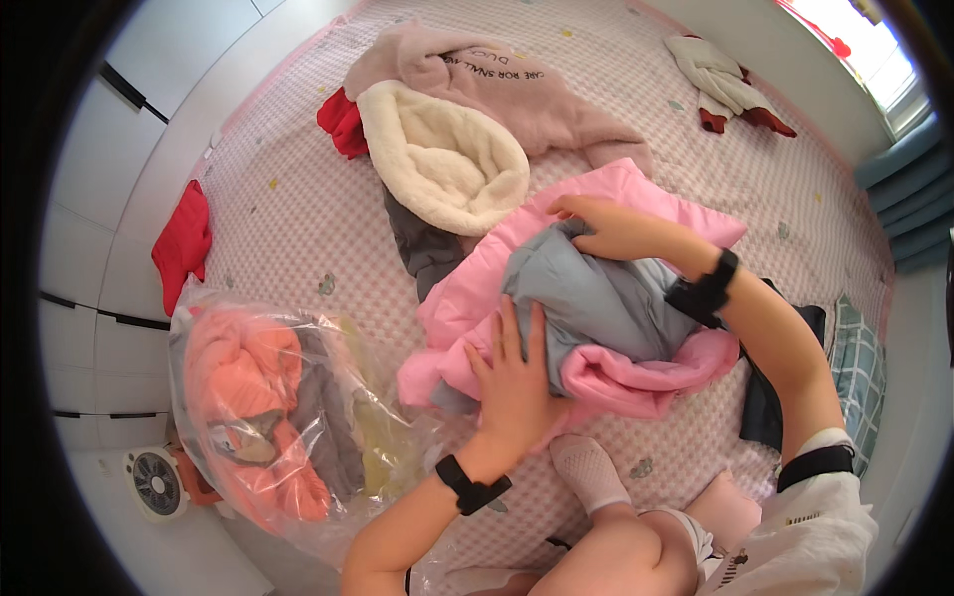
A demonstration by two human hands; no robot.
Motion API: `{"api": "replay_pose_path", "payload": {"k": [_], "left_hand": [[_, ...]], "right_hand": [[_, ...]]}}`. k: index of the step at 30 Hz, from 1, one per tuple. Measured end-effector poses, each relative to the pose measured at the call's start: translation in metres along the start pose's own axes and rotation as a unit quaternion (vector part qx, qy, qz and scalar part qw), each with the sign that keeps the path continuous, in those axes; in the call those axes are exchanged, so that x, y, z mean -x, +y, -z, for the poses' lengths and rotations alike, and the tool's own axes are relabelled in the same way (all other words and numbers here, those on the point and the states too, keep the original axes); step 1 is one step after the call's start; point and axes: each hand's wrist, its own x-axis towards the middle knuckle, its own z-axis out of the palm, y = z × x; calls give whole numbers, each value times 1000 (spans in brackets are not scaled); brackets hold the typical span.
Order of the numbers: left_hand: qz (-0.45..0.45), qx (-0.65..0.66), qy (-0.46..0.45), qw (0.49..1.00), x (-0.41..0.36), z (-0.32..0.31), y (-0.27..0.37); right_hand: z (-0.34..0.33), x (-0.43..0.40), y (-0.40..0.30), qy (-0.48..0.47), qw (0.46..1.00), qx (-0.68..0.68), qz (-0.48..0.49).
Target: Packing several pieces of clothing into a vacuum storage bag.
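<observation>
A pink padded garment (477,283) with a grey inner side (596,290) lies bunched on the checked bedspread before me. My left hand (518,380) rests with fingers spread on its near left part, over both pink and grey cloth. My right hand (596,223) touches the grey cloth near the upper edge, with its fingers bent over the fabric; whether they pinch it cannot be made out. Left of the garment, a clear plastic bag (387,439) holds an orange garment (238,365) and grey and yellowish cloth.
Beyond lie a pink fleece garment (507,104) with lettering, a cream fluffy piece (447,164) and dark grey cloth (425,246). Red cloth (182,246) is at the left edge, a cream-and-red garment (715,82) far right. Black cloth (760,395) lies right; a fan (156,484) stands lower left.
</observation>
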Motion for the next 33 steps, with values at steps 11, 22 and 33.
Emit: {"api": "replay_pose_path", "payload": {"k": [11,22,33], "left_hand": [[5,213,2,977,-37,-20,-69],[216,605,-196,741,26,-44,-33],[185,371,-240,878,14,-27,-69]], "right_hand": [[27,124,-3,-47,967,-248,-34],[26,132,-36,145,773,-570,-236],[-113,119,-52,133,954,268,3]]}}
